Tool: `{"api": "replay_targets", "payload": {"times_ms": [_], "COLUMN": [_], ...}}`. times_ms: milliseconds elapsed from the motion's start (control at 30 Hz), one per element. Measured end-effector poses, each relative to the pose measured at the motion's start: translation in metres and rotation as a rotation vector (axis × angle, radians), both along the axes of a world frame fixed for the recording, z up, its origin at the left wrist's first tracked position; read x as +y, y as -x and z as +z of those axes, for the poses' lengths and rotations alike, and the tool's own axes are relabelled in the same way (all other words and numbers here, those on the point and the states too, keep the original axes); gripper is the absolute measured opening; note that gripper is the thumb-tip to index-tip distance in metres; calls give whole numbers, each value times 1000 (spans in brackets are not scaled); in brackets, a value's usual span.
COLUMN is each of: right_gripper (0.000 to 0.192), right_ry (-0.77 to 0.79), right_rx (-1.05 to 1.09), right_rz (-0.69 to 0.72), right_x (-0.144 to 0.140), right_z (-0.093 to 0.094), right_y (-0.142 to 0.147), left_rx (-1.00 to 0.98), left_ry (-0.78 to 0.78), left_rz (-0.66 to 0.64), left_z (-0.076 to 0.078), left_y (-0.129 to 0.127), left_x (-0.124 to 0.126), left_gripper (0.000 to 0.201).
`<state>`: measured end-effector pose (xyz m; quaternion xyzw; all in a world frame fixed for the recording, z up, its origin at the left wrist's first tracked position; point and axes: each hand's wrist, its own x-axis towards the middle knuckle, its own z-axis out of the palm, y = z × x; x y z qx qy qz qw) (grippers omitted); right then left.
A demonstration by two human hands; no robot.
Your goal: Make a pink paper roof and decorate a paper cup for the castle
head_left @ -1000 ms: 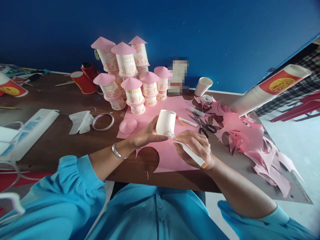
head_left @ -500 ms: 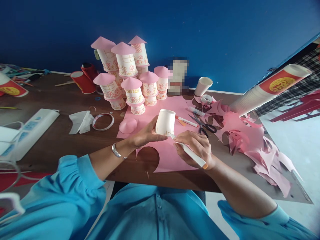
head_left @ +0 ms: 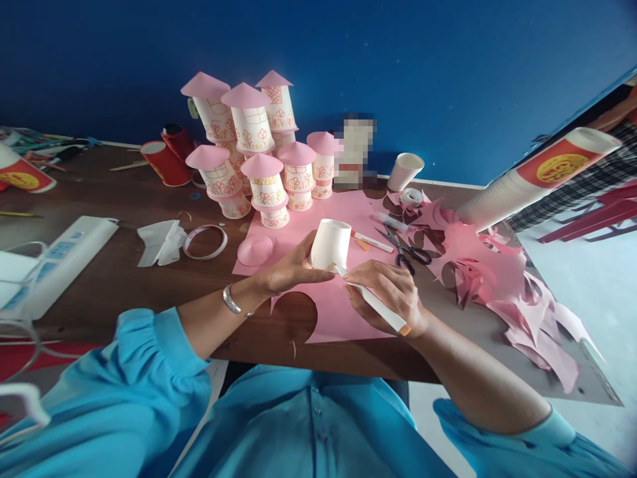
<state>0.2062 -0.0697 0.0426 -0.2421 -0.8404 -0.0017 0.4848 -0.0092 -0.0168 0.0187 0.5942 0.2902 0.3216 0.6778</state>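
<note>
1. Our left hand (head_left: 292, 267) grips a white paper cup (head_left: 329, 242) over pink paper (head_left: 338, 315).
2. Our right hand (head_left: 387, 292) grasps a marker (head_left: 381, 307).
3. The cup seems light, easily dented; we'd hold its side gently.

A craft workspace, whether home or school unclear: along a blue wall (head_left: 423, 79), a brown table (head_left: 124, 305) carries pink paper scraps (head_left: 482, 259), scissors (head_left: 417, 255), a tape roll (head_left: 220, 249), stacked paper cups (head_left: 517, 186) and 7 pink-roofed cup towers (head_left: 269, 190); a marker (head_left: 381, 309) is held to a white cup (head_left: 330, 243).
</note>
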Motion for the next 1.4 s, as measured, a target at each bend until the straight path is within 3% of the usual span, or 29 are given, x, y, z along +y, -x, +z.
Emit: {"api": "replay_targets", "payload": {"times_ms": [1400], "right_gripper": [23], "right_ry": [2], "right_rx": [-16], "right_rz": [-40], "right_x": [0], "right_z": [3], "right_y": [0], "left_rx": [10], "left_ry": [6], "left_rz": [-15], "left_z": [2], "left_y": [0], "left_x": [-1], "left_gripper": [88]}}
